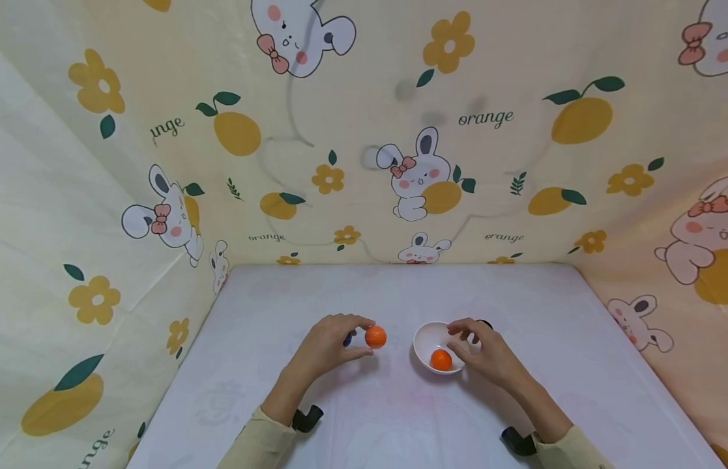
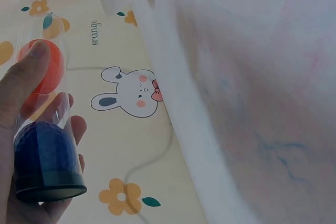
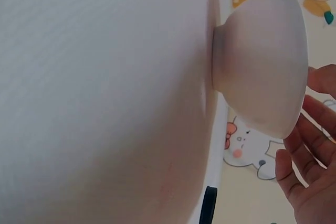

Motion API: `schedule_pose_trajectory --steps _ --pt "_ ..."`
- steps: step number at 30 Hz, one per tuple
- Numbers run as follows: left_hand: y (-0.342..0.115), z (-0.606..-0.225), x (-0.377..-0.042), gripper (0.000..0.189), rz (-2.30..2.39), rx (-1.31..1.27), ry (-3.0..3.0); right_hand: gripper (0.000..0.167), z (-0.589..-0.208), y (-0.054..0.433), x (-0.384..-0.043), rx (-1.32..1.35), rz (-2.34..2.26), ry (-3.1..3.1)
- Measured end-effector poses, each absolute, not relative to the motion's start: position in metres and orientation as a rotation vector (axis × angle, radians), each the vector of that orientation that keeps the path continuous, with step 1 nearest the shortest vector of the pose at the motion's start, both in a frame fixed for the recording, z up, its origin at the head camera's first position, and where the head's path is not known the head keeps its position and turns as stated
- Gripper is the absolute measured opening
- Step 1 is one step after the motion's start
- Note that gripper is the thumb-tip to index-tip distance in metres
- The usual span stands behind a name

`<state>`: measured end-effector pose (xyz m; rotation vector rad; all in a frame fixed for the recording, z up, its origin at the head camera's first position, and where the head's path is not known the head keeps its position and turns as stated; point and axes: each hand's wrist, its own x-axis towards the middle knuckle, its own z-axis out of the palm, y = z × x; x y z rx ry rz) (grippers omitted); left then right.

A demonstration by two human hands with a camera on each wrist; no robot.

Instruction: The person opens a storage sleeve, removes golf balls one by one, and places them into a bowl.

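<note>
My left hand (image 1: pixel 331 342) grips a clear plastic tube (image 2: pixel 60 103) with a dark base. Inside the tube, a blue ball (image 2: pixel 46 148) sits by the base and an orange ball (image 2: pixel 51 69) lies farther along, under my thumb. The tube lies level above the table in the head view, its orange end towards the bowl. A white bowl (image 1: pixel 423 358) stands to the right with another orange ball (image 1: pixel 441 359) in it. My right hand (image 1: pixel 487 352) is over the bowl's right rim, thumb and fingers parted, nothing between them.
A small black round piece (image 1: pixel 485 324) lies on the table behind my right hand, partly hidden by it. The white-covered table (image 1: pixel 270 293) is bordered by a printed cloth (image 1: pixel 352 130) at the back and sides. Black wrist mounts (image 1: pixel 307 419) stick out from both forearms.
</note>
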<state>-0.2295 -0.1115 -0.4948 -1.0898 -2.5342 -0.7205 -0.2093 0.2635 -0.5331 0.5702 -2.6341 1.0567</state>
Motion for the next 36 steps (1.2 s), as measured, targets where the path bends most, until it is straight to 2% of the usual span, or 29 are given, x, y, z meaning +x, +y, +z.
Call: schedule_pose_trajectory --steps 14,23,36 --pt "-0.107 -0.495 -0.229 0.055 -0.703 -1.092 -2.544 0.033 -0.528 0.246 -0.214 0.795 1.248 -2.369" --pt "-0.103 -0.493 -0.229 0.056 -0.714 -1.087 -2.557 0.036 -0.519 0.228 -0.211 0.676 1.346 -2.515" --pt "-0.099 -0.49 -0.229 0.055 -0.69 -1.103 -2.557 0.045 -0.52 0.202 -0.212 0.794 1.477 -2.506"
